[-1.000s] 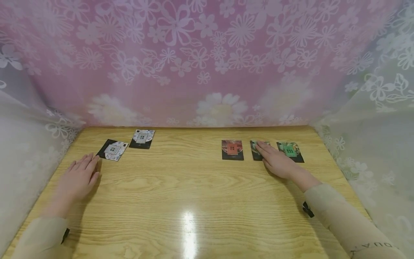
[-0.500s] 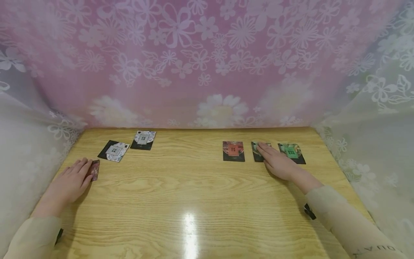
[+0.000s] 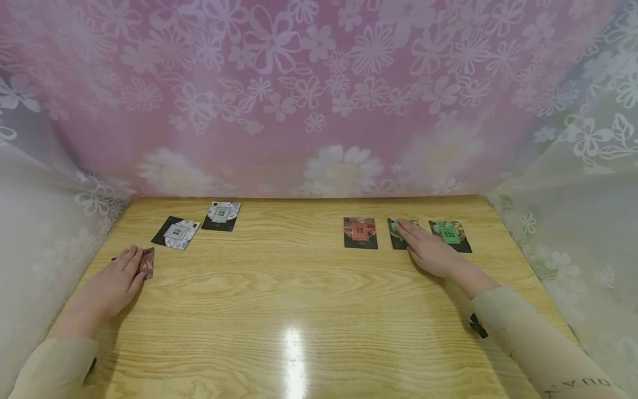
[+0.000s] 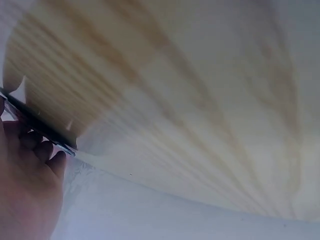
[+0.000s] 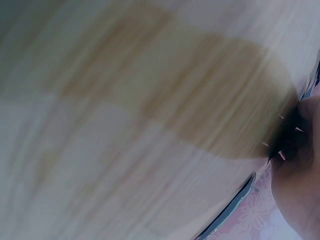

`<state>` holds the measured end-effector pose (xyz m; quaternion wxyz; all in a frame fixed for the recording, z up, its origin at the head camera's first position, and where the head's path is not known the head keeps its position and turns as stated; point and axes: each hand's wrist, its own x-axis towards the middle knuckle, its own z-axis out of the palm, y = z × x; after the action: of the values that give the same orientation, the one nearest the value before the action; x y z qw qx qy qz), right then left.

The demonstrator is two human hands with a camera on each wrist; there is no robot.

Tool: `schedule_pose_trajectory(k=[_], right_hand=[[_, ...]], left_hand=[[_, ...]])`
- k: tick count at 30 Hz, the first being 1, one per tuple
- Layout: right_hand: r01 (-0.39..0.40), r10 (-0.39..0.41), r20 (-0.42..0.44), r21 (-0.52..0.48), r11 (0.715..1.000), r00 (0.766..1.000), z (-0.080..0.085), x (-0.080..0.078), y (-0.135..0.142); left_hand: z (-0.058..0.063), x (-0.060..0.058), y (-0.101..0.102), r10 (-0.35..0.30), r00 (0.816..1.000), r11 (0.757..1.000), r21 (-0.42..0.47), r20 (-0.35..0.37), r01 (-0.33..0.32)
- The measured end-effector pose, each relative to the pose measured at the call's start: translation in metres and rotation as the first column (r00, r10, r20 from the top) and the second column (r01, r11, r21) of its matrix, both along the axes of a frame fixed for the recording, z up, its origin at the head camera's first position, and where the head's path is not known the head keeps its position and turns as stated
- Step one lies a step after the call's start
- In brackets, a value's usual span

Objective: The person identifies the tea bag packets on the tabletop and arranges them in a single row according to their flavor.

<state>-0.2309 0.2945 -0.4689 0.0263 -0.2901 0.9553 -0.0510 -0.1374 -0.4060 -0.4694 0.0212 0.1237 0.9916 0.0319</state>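
Observation:
On the left, my left hand (image 3: pixel 112 282) lies over a small reddish card (image 3: pixel 147 263), its fingers resting across it and covering most of it. In the left wrist view, the fingertips (image 4: pixel 57 162) meet the card's dark edge (image 4: pixel 42 127). Just beyond are two black-and-white cards, one turned (image 3: pixel 176 233) and one nearly upright (image 3: pixel 221 216). On the right, my right hand (image 3: pixel 431 252) presses extended fingers onto a dark green card (image 3: pixel 396 241), partly hidden beneath. Beside it lie a red card (image 3: pixel 360 233) to the left and another green card (image 3: pixel 451 235) to the right.
All the cards lie on a wood-grain table (image 3: pixel 279 288). A pink floral cloth (image 3: pixel 299 111) hangs along its back edge, with pale translucent cloth (image 3: pixel 593 221) at both sides. Light glares off the table's front middle.
My left hand has slid a little left and toward me, away from the turned black-and-white card, and the reddish card's right edge has come into sight. My right hand stays on the green card.

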Motion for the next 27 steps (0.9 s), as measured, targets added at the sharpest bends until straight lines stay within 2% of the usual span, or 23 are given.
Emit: schedule_pose_trajectory(k=[10, 16, 27], right_hand=[[-0.009, 0.009, -0.017, -0.007, 1.0, 1.0, 0.002, 0.001, -0.001], [0.004, -0.005, 0.011, 0.015, 1.0, 1.0, 0.002, 0.0, -0.001], [0.005, -0.005, 0.005, 0.021, 1.0, 1.0, 0.001, -0.001, -0.002]], left_hand=[[-0.003, 0.003, 0.013, -0.028, 0.999, 1.0, 0.009, 0.028, 0.028], [-0.003, 0.004, 0.03, -0.04, 0.999, 0.999, 0.033, 0.001, 0.04], [-0.002, 0.001, 0.068, -0.013, 0.999, 1.0, 0.023, 0.042, 0.012]])
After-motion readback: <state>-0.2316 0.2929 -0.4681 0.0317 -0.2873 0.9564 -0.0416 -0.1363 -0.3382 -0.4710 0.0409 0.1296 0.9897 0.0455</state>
